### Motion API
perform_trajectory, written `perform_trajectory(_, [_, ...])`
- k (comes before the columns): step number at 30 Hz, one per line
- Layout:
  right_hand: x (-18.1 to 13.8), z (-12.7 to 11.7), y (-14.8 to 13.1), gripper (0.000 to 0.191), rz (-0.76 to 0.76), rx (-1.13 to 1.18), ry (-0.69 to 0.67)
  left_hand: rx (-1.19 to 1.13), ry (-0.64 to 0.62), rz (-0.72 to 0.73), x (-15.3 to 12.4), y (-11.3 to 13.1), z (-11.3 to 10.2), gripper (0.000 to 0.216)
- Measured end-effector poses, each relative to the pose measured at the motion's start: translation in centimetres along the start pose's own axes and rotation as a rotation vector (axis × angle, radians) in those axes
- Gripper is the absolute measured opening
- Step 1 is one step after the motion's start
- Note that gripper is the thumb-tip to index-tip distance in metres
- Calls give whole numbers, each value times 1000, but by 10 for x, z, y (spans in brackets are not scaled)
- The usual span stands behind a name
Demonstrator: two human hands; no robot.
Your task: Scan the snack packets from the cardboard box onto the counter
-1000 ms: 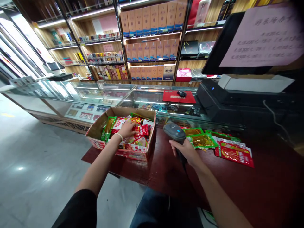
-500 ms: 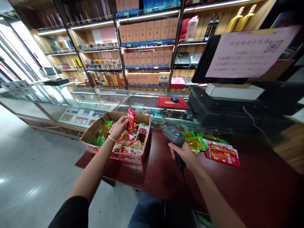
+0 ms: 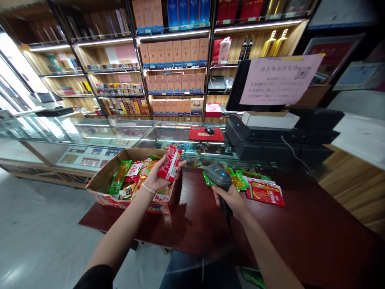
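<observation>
My left hand (image 3: 159, 177) grips a red snack packet (image 3: 169, 163) and holds it up above the right end of an open cardboard box (image 3: 102, 180). The box is full of green and red snack packets. My right hand (image 3: 230, 197) is closed round the handle of a grey barcode scanner (image 3: 219, 176), whose head points toward the lifted packet. Both rest over a dark red wooden table (image 3: 300, 237).
Several green and red packets (image 3: 258, 188) lie on the table right of the scanner. Behind stand a black register with a monitor and pink paper notice (image 3: 279, 78), a glass display counter (image 3: 120, 134) with a red mouse pad (image 3: 206, 134), and stocked shelves.
My left hand drew a red packet out of the box, raised it and carried it right toward the scanner. The scanner hand stayed almost still. The camera tilted up.
</observation>
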State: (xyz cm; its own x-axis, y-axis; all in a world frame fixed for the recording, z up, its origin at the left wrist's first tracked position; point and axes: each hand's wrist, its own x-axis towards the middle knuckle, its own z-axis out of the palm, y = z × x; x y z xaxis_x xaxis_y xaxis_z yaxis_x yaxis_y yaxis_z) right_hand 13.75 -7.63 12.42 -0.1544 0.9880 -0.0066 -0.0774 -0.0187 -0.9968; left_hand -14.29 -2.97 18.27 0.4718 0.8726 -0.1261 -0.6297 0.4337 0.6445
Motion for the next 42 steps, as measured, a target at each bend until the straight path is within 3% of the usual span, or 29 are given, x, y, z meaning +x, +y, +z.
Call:
perform_trajectory(3, [-4, -7, -2, 40, -3, 2, 25, 73, 27, -31, 9, -11, 6, 35])
perform_trajectory(6, [-9, -13, -5, 40, -5, 3, 50, 146, 167, 3, 22, -27, 9, 23])
perform_trajectory(12, [-20, -24, -5, 40, -14, -22, 112, 314, 317, 350, 48, -61, 15, 35])
perform_trajectory(15, [-26, -30, -7, 40, 4, -58, 146, 307, 394, 409, 57, -71, 19, 39])
perform_trajectory(19, [-37, -38, -11, 36, 18, -85, 180, 236, 377, 423, 69, -86, 27, 36])
perform_trajectory(25, [-48, -53, -11, 32, 2, -98, 72, 173, 359, 413, 87, -114, 35, 38])
perform_trajectory(31, [-53, -68, -8, 35, 20, -84, 153, 208, 353, 411, 98, -129, 40, 31])
perform_trajectory(35, [-57, -83, -10, 37, 21, -25, 276, 424, 351, 472, 112, -142, 39, 20])
perform_trajectory(39, [-64, -106, -9, 36, 8, 30, 357, 854, 353, 519, 132, -159, 35, 23])
perform_trajectory(42, [-71, -124, -7, 36, 4, 67, 402, 1211, 312, 476, 149, -175, 34, 24])
